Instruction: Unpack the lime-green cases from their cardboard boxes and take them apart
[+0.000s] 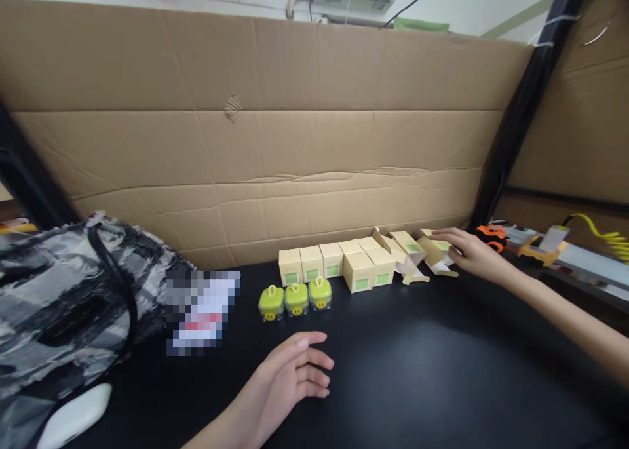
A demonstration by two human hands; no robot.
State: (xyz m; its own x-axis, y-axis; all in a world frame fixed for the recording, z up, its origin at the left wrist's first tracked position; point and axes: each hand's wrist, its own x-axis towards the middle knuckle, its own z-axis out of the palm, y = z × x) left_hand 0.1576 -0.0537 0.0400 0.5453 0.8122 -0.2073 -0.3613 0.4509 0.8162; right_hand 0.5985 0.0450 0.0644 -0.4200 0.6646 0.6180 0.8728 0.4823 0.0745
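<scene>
A cardboard wall point(275, 141) backs the black worktop point(432, 377). A patterned bag point(88, 292) is cut off at left. The left hand point(295, 373) has its grip spread; the right hand point(474, 255) covers part of an opened box point(435, 257), so I cannot tell whether its grip pinches it. Farther left, closed boxes point(358, 271) partly hide one another; three green cases point(296, 294) stand before them.
</scene>
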